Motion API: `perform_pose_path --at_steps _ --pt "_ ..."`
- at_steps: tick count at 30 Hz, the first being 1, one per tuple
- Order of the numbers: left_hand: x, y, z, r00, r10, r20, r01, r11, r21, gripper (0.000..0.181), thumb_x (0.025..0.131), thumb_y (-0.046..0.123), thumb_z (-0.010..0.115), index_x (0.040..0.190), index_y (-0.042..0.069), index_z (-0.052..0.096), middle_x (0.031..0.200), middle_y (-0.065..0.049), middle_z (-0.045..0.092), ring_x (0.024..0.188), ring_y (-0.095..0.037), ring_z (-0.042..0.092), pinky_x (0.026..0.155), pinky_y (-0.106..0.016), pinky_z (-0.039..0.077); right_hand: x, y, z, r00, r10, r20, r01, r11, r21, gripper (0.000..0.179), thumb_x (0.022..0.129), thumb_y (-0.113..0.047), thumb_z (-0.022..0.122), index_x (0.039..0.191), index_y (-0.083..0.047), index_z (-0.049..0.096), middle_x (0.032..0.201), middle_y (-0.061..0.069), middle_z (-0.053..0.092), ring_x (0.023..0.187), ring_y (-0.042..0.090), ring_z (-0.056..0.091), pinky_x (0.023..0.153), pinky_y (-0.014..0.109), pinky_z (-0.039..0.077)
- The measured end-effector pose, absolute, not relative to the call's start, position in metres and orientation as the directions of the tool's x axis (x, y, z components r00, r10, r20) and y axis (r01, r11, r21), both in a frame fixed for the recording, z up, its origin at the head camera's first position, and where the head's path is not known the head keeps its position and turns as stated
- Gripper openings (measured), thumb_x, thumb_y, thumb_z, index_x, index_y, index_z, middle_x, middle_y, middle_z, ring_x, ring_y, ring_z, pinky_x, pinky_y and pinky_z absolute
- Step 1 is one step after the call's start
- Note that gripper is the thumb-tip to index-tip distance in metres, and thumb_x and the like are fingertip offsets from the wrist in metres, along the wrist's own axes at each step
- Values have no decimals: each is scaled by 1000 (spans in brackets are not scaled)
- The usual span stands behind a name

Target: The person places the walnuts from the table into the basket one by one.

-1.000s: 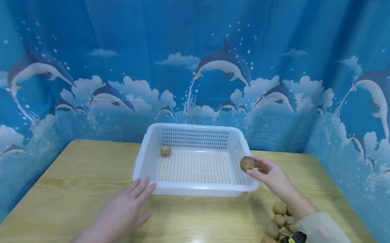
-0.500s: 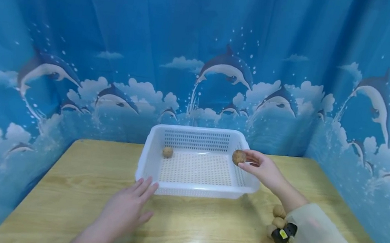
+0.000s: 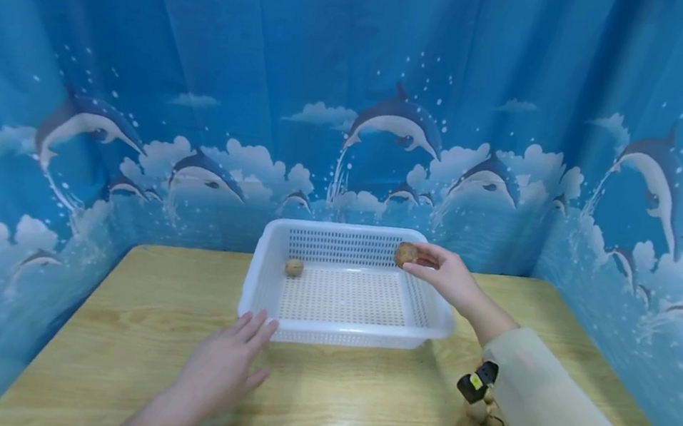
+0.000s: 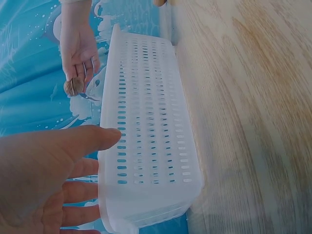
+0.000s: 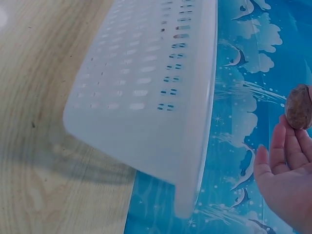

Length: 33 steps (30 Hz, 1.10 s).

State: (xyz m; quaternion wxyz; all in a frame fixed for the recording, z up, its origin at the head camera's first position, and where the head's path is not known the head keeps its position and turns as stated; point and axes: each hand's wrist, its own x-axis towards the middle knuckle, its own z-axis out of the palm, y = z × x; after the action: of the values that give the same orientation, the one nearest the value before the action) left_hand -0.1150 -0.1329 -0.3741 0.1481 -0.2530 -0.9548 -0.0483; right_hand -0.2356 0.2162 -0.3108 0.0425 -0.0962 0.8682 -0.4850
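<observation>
White basket point(image 3: 352, 330), long axis crosswise, walnut point(image 3: 405, 255) above

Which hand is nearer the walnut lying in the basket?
The left hand, at the basket, on the near side of that walnut. The right hand, holding another walnut, is farther, over the basket's right part.

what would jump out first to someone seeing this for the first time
Probably the blue dolphin curtain, filling the upper half of the head view behind the wooden table. Next comes the white slotted basket near the table's far edge, with one walnut inside towards its left end. Then the right hand, holding another walnut over the basket's right side.
</observation>
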Motion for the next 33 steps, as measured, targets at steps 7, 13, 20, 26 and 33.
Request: perform_pose_path --at_steps 7,13,20,26,33 --pt "-114 -135 -373 -828 470 307 498 867 14 66 75 33 76 130 4 53 133 -20 50 116 -38 51 90 -52 48 -250 202 -306 -976 -218 -20 -83 453 -887 71 87 -39 64 144 -8 34 140 14 43 128 30 39 105 49 35" --pt "-115 -135 -374 -830 467 307 497 867 26 65 75 33 76 130 5 54 132 -19 50 116 -36 51 90 -52 48 -258 188 -302 -970 -238 -47 -60 423 -904 72 87 -41 63 145 -12 33 141 10 42 131 27 36 107 48 33" --pt "-117 -136 -375 -794 483 369 524 852 11 65 73 33 77 127 4 56 129 -19 54 113 -36 55 86 -50 51 -273 174 -293 -969 -247 -28 -73 388 -919 72 86 -43 63 145 -13 33 144 8 39 131 27 35 107 48 32" --pt "-120 -136 -375 -772 482 415 531 847 5 61 72 32 78 123 5 59 125 -18 57 109 -35 57 83 -49 53 -285 162 -293 -967 -248 -54 -38 351 -935 72 87 -41 63 146 -14 31 147 6 34 130 25 38 106 43 36" --pt "-122 -137 -374 -778 485 399 528 849 -1 56 75 35 75 122 8 61 124 -15 59 107 -33 59 77 -46 55 -292 146 -293 -971 -215 -103 13 385 -923 70 86 -42 64 145 -18 34 147 4 36 129 26 39 107 47 34"
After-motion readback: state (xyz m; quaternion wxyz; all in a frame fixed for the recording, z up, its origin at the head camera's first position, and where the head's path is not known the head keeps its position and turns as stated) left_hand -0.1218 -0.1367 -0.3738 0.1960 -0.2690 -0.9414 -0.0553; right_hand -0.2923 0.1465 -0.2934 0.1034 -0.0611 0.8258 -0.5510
